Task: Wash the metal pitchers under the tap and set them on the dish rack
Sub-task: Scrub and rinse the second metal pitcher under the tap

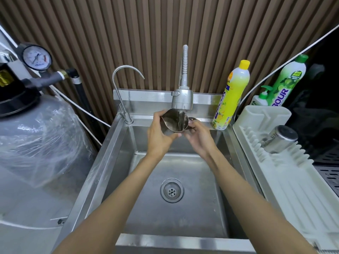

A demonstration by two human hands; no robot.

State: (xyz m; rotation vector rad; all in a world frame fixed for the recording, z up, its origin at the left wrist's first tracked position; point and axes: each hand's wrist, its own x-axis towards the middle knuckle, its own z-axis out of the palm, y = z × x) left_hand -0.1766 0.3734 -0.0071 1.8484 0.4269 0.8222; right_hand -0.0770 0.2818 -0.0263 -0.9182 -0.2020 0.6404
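Note:
A metal pitcher (174,121) is held over the steel sink (110,162), right under the spray tap (182,99), its mouth tilted toward me with water running into it. My left hand (158,134) grips the pitcher's body from the left. My right hand (199,133) holds it from the right, at the handle side. A second metal pitcher (280,139) lies upside down and tilted on the white dish rack (286,176) to the right of the sink.
A thin gooseneck tap (124,85) stands at the sink's back left. A yellow detergent bottle (232,96) stands on the back right rim, with a green bottle (288,79) and a small pump bottle (261,99) behind the rack. A wrapped grey tank (36,143) with a pressure gauge (36,57) fills the left.

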